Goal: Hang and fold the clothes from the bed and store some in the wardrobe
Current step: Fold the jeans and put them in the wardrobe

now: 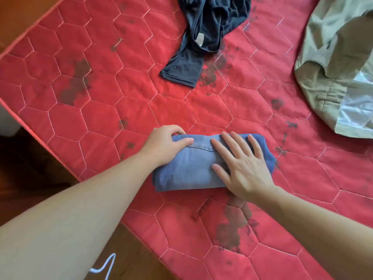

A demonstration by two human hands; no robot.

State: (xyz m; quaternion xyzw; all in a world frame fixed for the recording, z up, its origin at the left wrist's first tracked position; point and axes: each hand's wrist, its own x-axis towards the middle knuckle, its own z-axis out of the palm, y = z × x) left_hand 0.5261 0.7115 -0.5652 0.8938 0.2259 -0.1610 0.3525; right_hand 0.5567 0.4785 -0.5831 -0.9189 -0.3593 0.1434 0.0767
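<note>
- Lying on the near part of the red quilted mattress (125, 93), the folded blue jeans (193, 168) form a compact bundle; no container appears in view.
- At far left, the wooden floor (30, 178) borders the mattress edge, and a white cord (105, 265) lies on the floor near the bottom edge.
- Left hand (163, 144): grips the left end of the jeans, fingers curled over the far edge, thumb laid across the top.
- Right hand (240, 164): rests flat on the right half of the jeans, fingers straight and spread wide, tips reaching the far edge of the bundle.
- A dark crumpled garment (203, 37) lies farther up the mattress, well apart from the jeans.
- A beige garment (333, 63) with a shiny pale lining lies at far right, also well apart.
- Dark stains mark the mattress between these items; nothing lies between the hands and the jeans.
</note>
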